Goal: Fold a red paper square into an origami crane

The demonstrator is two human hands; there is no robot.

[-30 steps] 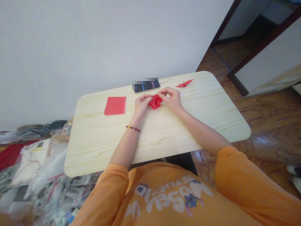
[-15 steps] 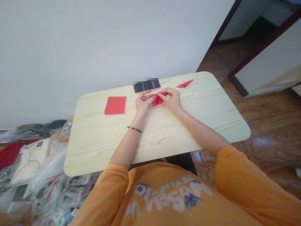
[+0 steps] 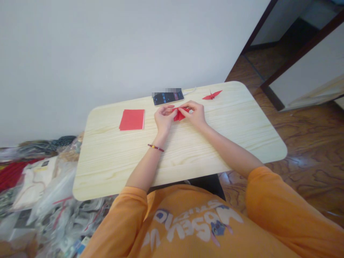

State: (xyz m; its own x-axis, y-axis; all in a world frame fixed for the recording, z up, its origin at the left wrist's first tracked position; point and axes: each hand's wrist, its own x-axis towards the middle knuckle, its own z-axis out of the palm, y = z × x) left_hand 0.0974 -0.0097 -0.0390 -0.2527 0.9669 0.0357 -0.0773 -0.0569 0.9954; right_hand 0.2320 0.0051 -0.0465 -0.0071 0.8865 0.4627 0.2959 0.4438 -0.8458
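A small folded red paper (image 3: 178,114) is held just above the middle of the far half of a pale wooden table (image 3: 188,157), a little above the frame's centre. It is pinched from both sides: the left hand (image 3: 162,120) is closed on its left edge with thumb and fingertips, and the right hand (image 3: 196,114) is closed on its upper right edge in the same way. A beaded bracelet (image 3: 156,147) is worn on the left wrist.

Judged from its shape, the folding is well under way. The sheet has been reduced to a narrow, layered wedge, but it does not yet have the winged form of the red paper crane (image 3: 212,95) that lies finished near the table's upper right corner. A stack of flat red sheets (image 3: 132,119) is left unfolded to the left of the hands.

Compared with one second ago, the paper is narrower. Then it was spread open like a fan between the hands; now its flaps are pressed together and it is held slightly higher in the frame.

A dark phone (image 3: 168,97) is placed just beyond the hands, at the table's far edge. Clear plastic bags (image 3: 40,200) are piled at the lower left, and a dark wooden floor (image 3: 309,143) is seen at the right.
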